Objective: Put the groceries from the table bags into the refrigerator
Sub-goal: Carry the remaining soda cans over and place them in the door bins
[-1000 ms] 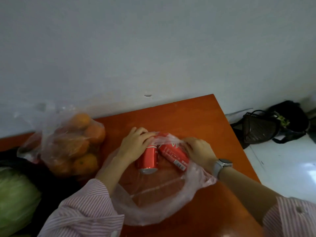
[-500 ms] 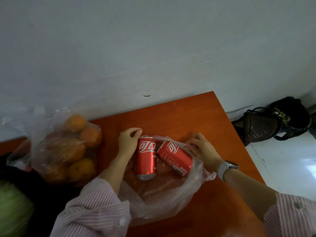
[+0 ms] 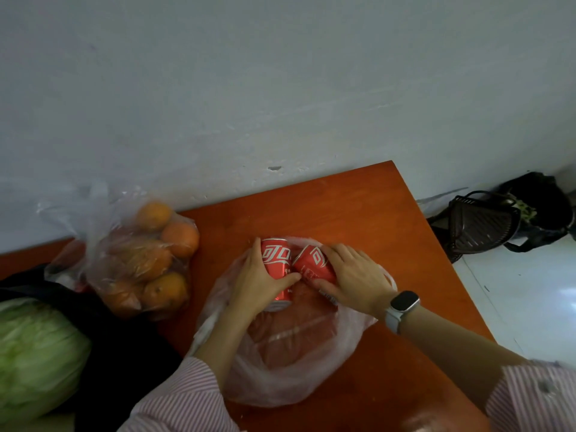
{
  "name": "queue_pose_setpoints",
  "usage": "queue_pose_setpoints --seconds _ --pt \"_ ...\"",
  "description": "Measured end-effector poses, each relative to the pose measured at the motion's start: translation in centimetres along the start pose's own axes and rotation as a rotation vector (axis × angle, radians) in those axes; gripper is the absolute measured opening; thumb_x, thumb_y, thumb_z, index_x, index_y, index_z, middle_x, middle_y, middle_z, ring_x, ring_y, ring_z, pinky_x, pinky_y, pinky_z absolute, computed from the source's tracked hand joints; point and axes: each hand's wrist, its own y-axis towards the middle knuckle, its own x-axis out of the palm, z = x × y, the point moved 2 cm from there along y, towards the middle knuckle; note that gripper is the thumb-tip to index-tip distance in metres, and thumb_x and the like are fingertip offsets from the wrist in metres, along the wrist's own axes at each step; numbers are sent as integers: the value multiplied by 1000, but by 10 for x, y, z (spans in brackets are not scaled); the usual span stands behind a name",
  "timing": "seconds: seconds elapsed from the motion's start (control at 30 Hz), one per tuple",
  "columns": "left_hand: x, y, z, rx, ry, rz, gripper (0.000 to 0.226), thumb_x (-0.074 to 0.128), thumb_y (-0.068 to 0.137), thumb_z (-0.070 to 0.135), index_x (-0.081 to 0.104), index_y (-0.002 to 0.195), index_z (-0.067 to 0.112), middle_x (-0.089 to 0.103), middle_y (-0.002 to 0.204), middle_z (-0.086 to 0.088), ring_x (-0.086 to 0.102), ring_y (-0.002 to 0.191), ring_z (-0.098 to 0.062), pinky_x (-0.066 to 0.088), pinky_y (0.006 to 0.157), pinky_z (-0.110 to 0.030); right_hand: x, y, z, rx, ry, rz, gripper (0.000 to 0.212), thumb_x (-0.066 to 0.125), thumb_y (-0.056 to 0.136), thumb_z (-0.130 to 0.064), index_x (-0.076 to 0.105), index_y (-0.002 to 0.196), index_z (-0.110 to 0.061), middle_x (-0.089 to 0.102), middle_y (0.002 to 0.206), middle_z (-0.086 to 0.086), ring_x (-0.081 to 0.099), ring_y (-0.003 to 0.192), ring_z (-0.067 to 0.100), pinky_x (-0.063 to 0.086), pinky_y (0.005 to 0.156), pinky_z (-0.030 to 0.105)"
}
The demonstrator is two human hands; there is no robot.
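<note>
Two red soda cans lie side by side in an open clear plastic bag (image 3: 290,366) on the orange table (image 3: 343,213). My left hand (image 3: 255,282) wraps around the left can (image 3: 277,257), thumb across its front. My right hand (image 3: 352,279), with a watch on its wrist, grips the right can (image 3: 311,260), which is tilted and partly hidden under the fingers. The two cans touch each other at the bag's far end.
A clear bag of oranges (image 3: 149,254) sits left of the cans. A green cabbage (image 3: 34,357) and a black bag (image 3: 103,332) lie at the near left. The wall runs behind the table. A dark basket (image 3: 480,222) sits on the floor beyond the table's right edge.
Both hands moved from the bag's rim onto the cans and closed around them. The cans have been pushed together.
</note>
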Motion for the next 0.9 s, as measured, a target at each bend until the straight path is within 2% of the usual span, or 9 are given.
queue_pose_setpoints --seconds 0.13,0.27,0.37,0.47,0.57,0.67,0.73,0.83,0.9 --pt "-2 -3 3 50 35 -34 113 79 66 40 4 147 18 26 149 -8 37 130 -25 39 103 -40 5 3 -4 76 -161 -119 92 58 73 -64 21 139 -12 38 136 7 39 122 24 34 104 39" --pt "-4 -13 -3 157 87 -27 103 77 68 28 11 147 16 24 150 -9 31 134 -24 33 106 -36 3 7 -7 129 -287 -84 83 58 72 -62 30 131 -10 40 126 9 39 114 26 34 97 41" --pt "-6 -22 -9 226 236 15 100 75 69 32 13 146 17 24 151 -5 24 137 -21 25 111 -34 10 5 -16 179 -270 -65 86 59 75 -55 21 137 -9 41 127 13 41 115 29 33 98 42" --pt "-6 -29 -7 163 291 26 109 76 67 39 6 147 14 21 152 -7 23 138 -23 26 110 -36 17 7 -21 222 -268 -66 92 59 75 -59 16 139 -10 43 128 15 45 116 31 35 98 45" --pt "-3 -29 -4 98 211 -15 110 80 63 30 10 145 10 26 149 -11 30 135 -26 32 107 -36 14 11 -18 294 -113 -53 79 62 70 -58 31 126 -11 49 122 11 49 113 30 40 93 42" --pt "-8 -31 -8 76 109 7 102 81 59 21 22 142 15 36 142 -9 41 125 -26 40 100 -34 11 3 -13 329 154 -6 71 66 68 -49 37 120 -11 49 120 9 49 113 28 42 90 40" --pt "-15 -39 -8 85 22 59 100 82 58 19 26 141 17 42 137 -7 48 117 -24 41 91 -27 7 -8 -9 300 351 79 77 71 67 -42 35 127 -12 45 126 8 45 119 26 42 97 40" --pt "-27 -55 -1 172 -163 129 98 84 59 14 28 140 17 47 128 -2 50 106 -15 44 84 -21 0 -27 -7 227 559 189 92 79 64 -34 27 136 -10 30 143 7 28 135 22 28 112 41" --pt "-39 -64 4 231 -251 187 96 84 60 15 29 139 20 46 121 7 49 105 -9 40 79 -7 -6 -37 -13 183 643 289 95 80 63 -34 24 137 -16 24 145 1 20 139 20 23 115 42"
